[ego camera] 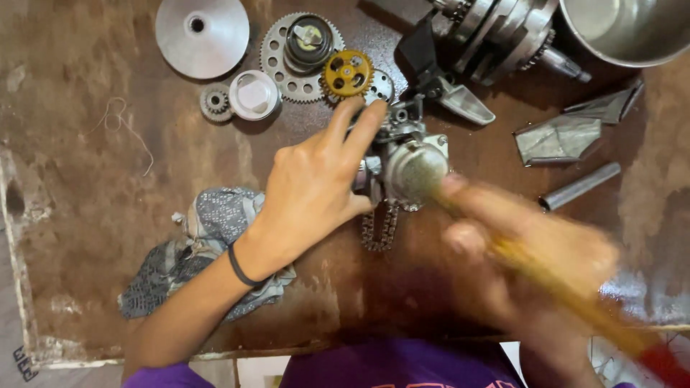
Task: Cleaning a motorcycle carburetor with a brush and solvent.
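My left hand (pixel 313 190) grips a small grey metal engine assembly (pixel 406 162) at the middle of the brown worktable (pixel 93 215), fingers reaching over its top. A short chain (pixel 379 228) hangs from the assembly's underside. My right hand (pixel 532 251), blurred by motion, holds a brush with a yellowish wooden handle (pixel 575 294) and a red end; its head rests against the round front of the assembly.
Behind lie a yellow gear (pixel 347 73), a large toothed wheel (pixel 298 47), a small gear (pixel 215 100), a white cap (pixel 253 95) and a grey disc (pixel 203 34). A crankshaft (pixel 496 32), metal bowl (pixel 632 29), tube (pixel 578 187) and rag (pixel 208 244) surround.
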